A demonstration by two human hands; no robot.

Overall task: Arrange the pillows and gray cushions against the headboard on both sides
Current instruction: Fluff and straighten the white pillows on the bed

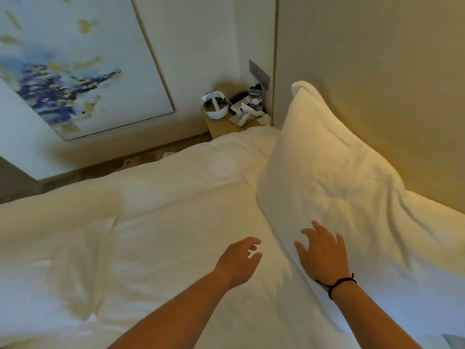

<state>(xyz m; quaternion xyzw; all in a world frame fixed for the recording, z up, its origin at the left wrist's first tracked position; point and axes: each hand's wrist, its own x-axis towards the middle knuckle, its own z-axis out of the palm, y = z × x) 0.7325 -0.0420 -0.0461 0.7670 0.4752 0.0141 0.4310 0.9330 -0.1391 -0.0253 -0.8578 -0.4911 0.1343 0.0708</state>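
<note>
A large white pillow [327, 167] leans upright against the beige headboard [377, 71] at the far side of the bed. A second white pillow [392, 260] lies closer to me along the headboard. My right hand [320, 253], with a dark cord on its wrist, hovers over the pillow's lower edge, fingers spread. Just left of that edge, my left hand [240, 258] is above the white duvet [151, 235] with loosely curled fingers and nothing in it. A sliver of something gray [454, 340] shows at the bottom right corner; I cannot tell what it is.
A wooden nightstand [221, 125] stands beyond the bed in the corner, crowded with a white headset [215, 105], a remote and small items. A large framed painting [75, 66] hangs on the left wall. A strip of floor runs between bed and wall.
</note>
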